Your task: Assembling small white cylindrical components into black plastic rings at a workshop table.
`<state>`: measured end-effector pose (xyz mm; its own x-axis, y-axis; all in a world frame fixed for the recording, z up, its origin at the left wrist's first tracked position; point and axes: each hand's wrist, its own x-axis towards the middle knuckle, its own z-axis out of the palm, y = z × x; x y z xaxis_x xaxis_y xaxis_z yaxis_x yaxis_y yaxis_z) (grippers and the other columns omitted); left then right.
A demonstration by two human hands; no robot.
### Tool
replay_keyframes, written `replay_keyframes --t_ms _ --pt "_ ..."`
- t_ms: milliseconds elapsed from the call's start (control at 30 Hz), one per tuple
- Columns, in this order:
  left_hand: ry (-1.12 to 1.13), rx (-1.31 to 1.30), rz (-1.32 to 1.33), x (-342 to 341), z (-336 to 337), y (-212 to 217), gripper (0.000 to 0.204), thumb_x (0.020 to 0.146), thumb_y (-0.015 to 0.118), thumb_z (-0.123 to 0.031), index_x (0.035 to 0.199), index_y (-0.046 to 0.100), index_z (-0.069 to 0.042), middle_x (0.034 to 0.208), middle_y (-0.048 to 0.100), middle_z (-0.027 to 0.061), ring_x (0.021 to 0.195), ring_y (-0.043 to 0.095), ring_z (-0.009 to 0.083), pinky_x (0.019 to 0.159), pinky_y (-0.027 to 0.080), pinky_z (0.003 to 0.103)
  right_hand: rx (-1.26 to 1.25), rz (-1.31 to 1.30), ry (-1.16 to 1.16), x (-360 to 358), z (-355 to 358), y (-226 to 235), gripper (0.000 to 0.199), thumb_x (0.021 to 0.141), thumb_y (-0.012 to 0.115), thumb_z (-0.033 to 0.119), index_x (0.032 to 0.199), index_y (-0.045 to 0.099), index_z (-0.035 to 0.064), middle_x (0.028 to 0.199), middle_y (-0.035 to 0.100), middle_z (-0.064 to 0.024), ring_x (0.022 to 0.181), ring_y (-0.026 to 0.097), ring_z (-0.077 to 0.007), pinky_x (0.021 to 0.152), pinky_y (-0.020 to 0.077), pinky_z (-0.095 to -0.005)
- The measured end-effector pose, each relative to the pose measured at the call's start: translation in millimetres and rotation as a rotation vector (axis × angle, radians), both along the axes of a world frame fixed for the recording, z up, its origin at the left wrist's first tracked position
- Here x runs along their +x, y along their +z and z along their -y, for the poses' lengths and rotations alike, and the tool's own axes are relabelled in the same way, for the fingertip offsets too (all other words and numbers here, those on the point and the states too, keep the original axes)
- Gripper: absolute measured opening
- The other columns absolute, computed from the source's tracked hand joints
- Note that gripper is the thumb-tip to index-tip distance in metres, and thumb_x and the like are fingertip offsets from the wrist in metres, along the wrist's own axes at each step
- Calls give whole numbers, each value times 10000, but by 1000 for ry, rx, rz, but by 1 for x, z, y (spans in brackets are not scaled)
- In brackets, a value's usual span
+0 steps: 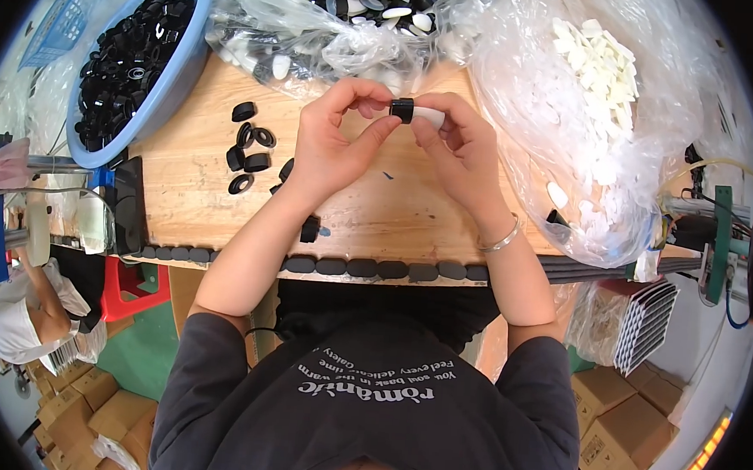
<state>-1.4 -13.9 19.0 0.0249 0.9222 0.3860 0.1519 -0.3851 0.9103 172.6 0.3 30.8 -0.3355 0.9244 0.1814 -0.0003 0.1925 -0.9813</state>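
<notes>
Above the middle of the table my left hand (335, 142) pinches a small, shiny black ring-shaped cap (402, 109) between thumb and fingers. My right hand (465, 154) grips a flat white oval piece (431, 116), whose left end meets the cap's right side. Whether that end sits inside the cap or only against it, I cannot tell. Several loose black caps (244, 111) lie on the wood left of my left hand. Another black cap (310, 229) rests beside my left forearm.
A blue basin (201, 30) full of black caps stands at the left. Clear plastic (353, 48) holds black and white parts at the back. On the right, a clear bag (515, 88) holds white pieces (597, 76). Dark padding (361, 268) lines the table's front edge. Another person (31, 322) is at far left.
</notes>
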Motion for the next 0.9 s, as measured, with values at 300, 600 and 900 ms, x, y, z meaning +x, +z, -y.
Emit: replay_keyframes --t_ms 300,600,900 --pt "-34 -54 -4 0 3 4 280 758 676 98 1002 578 2 957 602 38 817 536 88 777 440 228 89 4 5 4 -5 -8 219 814 602 -100 1014 617 -13 934 589 -20 802 539 -63 710 439 -189" --pt "-27 -29 -1 2 5 4 228 768 655 121 955 587 11 1011 624 81 842 565 104 777 465 231 -132 -185 195 6 -9 -16 219 846 623 -15 1064 640 -2 1135 509 -50 925 536 -104 783 467 -231" --pt "-175 -111 311 1 0 1 131 833 586 106 929 589 16 1020 598 77 947 555 121 858 453 253 -35 -274 97 -7 -5 -14 200 846 616 -39 1041 633 -2 1103 574 -76 945 585 -120 791 499 -225"
